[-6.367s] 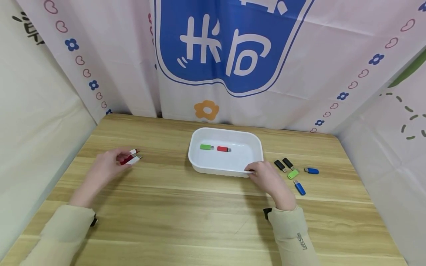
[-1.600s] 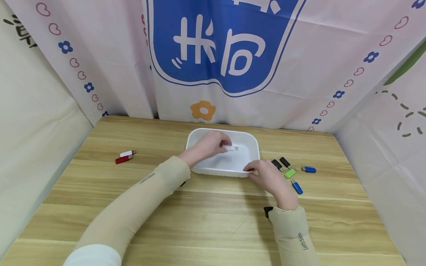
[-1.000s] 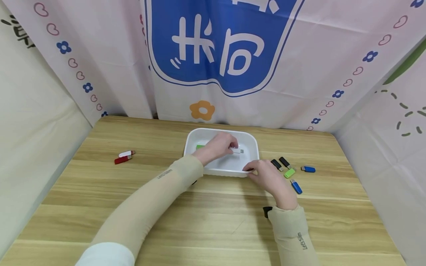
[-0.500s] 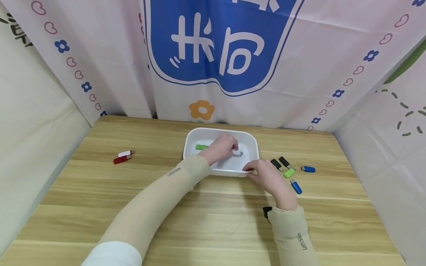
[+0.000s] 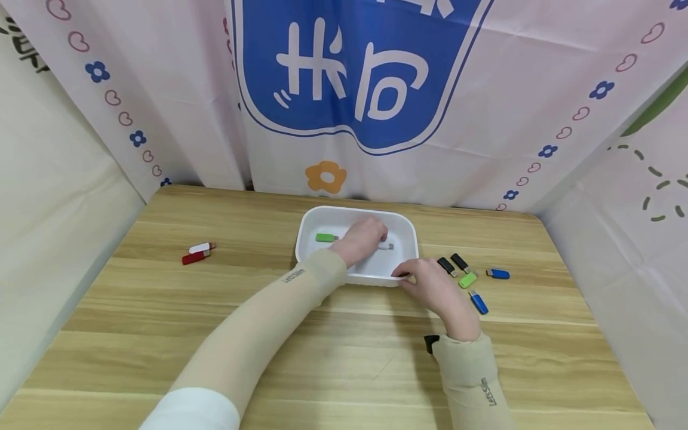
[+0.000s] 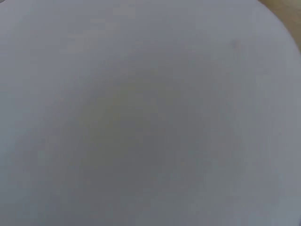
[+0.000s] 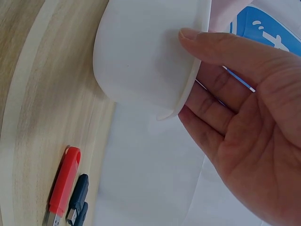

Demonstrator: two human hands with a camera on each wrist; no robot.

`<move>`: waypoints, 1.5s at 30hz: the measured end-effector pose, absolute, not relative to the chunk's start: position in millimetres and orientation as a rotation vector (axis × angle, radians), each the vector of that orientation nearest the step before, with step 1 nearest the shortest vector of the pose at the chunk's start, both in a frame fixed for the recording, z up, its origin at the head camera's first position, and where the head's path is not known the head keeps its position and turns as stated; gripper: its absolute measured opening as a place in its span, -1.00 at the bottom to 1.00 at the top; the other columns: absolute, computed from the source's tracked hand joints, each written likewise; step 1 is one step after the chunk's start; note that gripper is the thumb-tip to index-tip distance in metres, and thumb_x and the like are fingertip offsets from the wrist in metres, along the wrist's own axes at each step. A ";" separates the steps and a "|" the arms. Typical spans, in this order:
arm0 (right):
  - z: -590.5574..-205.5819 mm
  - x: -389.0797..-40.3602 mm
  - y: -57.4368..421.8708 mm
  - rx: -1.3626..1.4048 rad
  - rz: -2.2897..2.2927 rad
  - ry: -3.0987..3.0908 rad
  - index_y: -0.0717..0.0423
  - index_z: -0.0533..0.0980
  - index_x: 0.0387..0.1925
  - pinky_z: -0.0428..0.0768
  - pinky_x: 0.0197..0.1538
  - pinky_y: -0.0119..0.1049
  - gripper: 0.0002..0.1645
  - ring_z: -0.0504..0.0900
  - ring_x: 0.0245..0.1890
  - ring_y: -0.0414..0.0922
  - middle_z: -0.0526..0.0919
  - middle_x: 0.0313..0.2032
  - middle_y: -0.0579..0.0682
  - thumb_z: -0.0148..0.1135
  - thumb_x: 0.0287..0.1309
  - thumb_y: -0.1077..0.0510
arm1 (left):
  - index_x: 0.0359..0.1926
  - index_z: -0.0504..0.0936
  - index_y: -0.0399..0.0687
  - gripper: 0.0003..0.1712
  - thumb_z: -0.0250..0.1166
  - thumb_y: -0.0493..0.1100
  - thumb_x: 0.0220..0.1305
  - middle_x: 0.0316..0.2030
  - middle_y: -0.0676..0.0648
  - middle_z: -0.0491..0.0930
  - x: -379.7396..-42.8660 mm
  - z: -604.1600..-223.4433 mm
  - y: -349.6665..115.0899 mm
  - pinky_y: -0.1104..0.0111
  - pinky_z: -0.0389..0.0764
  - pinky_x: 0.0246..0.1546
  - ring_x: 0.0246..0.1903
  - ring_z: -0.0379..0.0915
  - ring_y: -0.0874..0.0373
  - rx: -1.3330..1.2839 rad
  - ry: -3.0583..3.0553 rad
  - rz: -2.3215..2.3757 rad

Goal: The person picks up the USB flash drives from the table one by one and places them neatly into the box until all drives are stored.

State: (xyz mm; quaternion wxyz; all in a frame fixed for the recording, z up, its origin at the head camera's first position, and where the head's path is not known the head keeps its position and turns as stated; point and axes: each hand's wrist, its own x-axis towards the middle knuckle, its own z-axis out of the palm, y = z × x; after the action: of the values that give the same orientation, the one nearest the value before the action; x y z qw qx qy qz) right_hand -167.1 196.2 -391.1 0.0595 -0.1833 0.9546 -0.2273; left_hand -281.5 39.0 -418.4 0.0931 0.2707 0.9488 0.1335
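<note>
My left hand (image 5: 361,239) is inside the white plastic tray (image 5: 304,254), fingertips curled on a white USB stick (image 5: 386,245) with its metal plug showing beyond them. A green USB stick (image 5: 325,237) lies in the tray to the left of that hand. My right hand (image 5: 430,285) pinches the tray's front right rim. In the right wrist view, the thumb (image 7: 207,44) presses the tray wall (image 7: 141,56) on the camera's side while the other fingers are behind the rim. Whitish blur fills the left wrist view, where no hand shows.
Left on the wooden table (image 5: 333,358) lie a white USB stick (image 5: 200,247) and a red one (image 5: 195,257). Right of the tray are black sticks (image 5: 446,266), a green one (image 5: 467,280) and blue ones (image 5: 478,302). A printed cloth (image 5: 279,161) hangs behind.
My left hand has come from the sticks on the left into the tray with a white USB stick, then shifted slightly right. It now covers the red stick seen there before. My right hand stays on the rim.
</note>
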 end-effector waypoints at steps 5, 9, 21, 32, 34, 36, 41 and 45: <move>-391.0 -167.3 195.8 -0.557 -0.692 2.887 0.10 0.75 -0.24 0.70 -0.03 -0.13 -0.86 0.74 -0.14 -0.11 0.80 -0.22 -0.01 0.35 0.19 0.30 | -0.04 0.74 -0.13 -0.68 0.15 -0.42 0.32 -0.04 -0.11 0.72 -282.0 -421.3 41.6 0.31 0.61 0.09 -0.03 0.60 0.09 0.847 2.858 0.340; -390.9 -167.2 195.9 -0.560 -0.692 2.886 0.10 0.75 -0.25 0.70 -0.04 -0.14 -0.87 0.74 -0.14 -0.11 0.80 -0.22 -0.01 0.36 0.18 0.30 | -0.03 0.73 -0.12 -0.70 0.15 -0.40 0.36 -0.04 -0.11 0.71 -282.9 -422.6 41.9 0.31 0.61 0.06 -0.05 0.60 0.10 0.837 2.863 0.334; -392.0 -167.7 196.3 -0.539 -0.684 2.888 0.10 0.75 -0.24 0.70 -0.03 -0.13 -0.86 0.74 -0.13 -0.11 0.80 -0.21 -0.01 0.36 0.17 0.30 | -0.05 0.72 -0.13 -0.70 0.17 -0.43 0.31 -0.05 -0.11 0.71 -284.9 -422.7 42.2 0.33 0.61 0.06 -0.05 0.60 0.10 0.821 2.869 0.328; -392.1 -167.4 195.9 -0.552 -0.682 2.897 0.11 0.75 -0.23 0.71 -0.02 -0.13 -0.86 0.75 -0.12 -0.09 0.80 -0.20 0.01 0.37 0.17 0.30 | 0.04 0.68 -0.15 -0.68 0.28 -0.39 0.28 0.04 -0.10 0.69 -287.1 -408.5 26.3 0.28 0.57 0.17 0.07 0.58 0.08 0.779 2.802 0.507; -391.7 -166.9 195.7 -0.549 -0.681 2.898 0.11 0.75 -0.23 0.71 -0.02 -0.12 -0.86 0.75 -0.11 -0.08 0.80 -0.20 0.01 0.37 0.16 0.30 | 0.06 0.67 -0.15 -0.68 0.30 -0.35 0.29 0.05 -0.09 0.69 -288.1 -403.2 20.5 0.27 0.58 0.17 0.07 0.58 0.08 0.784 2.804 0.545; -391.3 -166.7 195.2 -0.551 -0.680 2.897 0.11 0.75 -0.23 0.70 -0.01 -0.12 -0.86 0.75 -0.11 -0.07 0.80 -0.19 0.01 0.37 0.17 0.30 | 0.07 0.67 -0.14 -0.68 0.30 -0.33 0.30 0.05 -0.09 0.69 -289.0 -397.8 14.7 0.26 0.58 0.17 0.07 0.58 0.08 0.792 2.818 0.561; -390.3 -167.1 193.9 -0.549 -0.676 2.894 0.11 0.75 -0.23 0.70 0.01 -0.11 -0.86 0.75 -0.10 -0.06 0.80 -0.19 0.01 0.36 0.18 0.29 | 0.09 0.68 -0.14 -0.67 0.33 -0.30 0.30 0.03 -0.12 0.69 -288.4 -385.5 1.3 0.22 0.58 0.18 0.06 0.57 0.03 0.789 2.839 0.608; -390.3 -167.1 194.0 -0.544 -0.667 2.899 0.12 0.75 -0.24 0.70 0.02 -0.10 -0.87 0.74 -0.09 -0.05 0.80 -0.19 0.02 0.36 0.18 0.29 | 0.09 0.68 -0.13 -0.65 0.36 -0.27 0.28 0.04 -0.12 0.69 -284.2 -378.2 -6.7 0.23 0.60 0.16 0.05 0.58 0.03 0.804 2.837 0.645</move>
State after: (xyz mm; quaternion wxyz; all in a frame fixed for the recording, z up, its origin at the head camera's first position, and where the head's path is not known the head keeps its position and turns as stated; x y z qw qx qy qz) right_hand -167.1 194.0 -390.3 0.0588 -0.1795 0.9570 -0.2202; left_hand -284.2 -6.7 -378.2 0.0614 0.2657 0.9382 0.2131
